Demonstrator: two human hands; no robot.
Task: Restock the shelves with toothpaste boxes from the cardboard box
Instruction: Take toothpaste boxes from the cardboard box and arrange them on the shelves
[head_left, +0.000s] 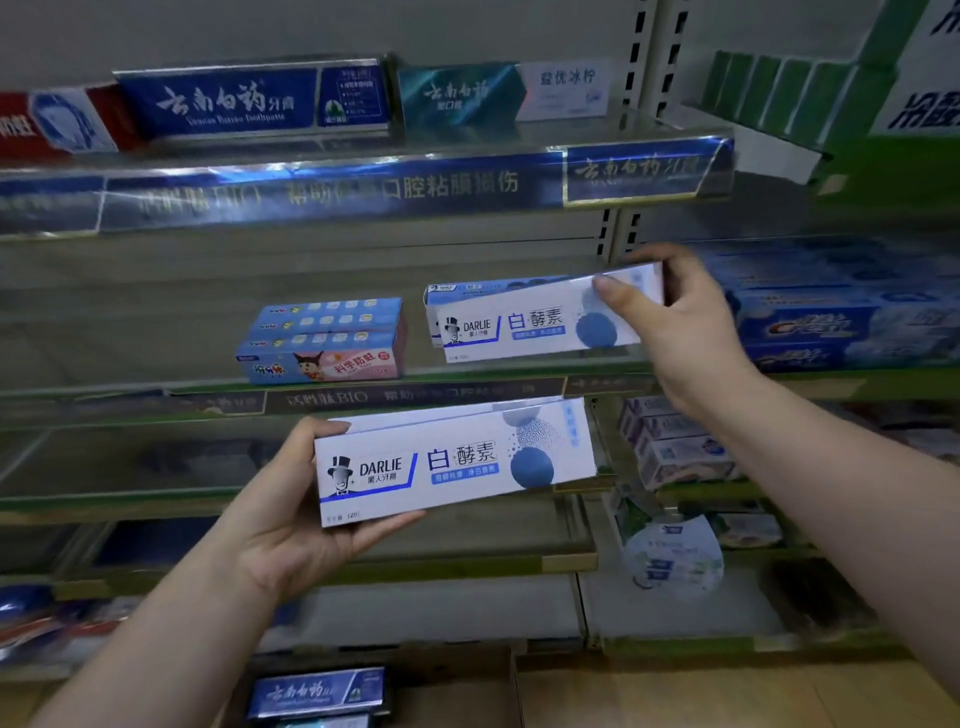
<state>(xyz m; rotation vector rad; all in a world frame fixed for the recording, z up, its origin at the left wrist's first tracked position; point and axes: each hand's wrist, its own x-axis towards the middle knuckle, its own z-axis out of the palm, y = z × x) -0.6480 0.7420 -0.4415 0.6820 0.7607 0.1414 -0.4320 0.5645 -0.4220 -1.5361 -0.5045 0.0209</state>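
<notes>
My left hand (291, 525) grips the left end of a white and blue Darlie toothpaste box (457, 462), held level in front of the shelves. My right hand (670, 322) is closed on the right end of a second Darlie box (519, 325), which sits on the middle shelf (156, 395) with another white box showing behind it. At the bottom edge, part of the cardboard box (452, 696) shows with a blue toothpaste box (317, 693) lying inside.
A stack of light blue children's toothpaste boxes (324, 340) stands left of the Darlie box on the middle shelf. Blue and teal boxes (249, 101) line the top shelf. Blue boxes (831, 317) fill the right bay, with smaller boxes (675, 447) below.
</notes>
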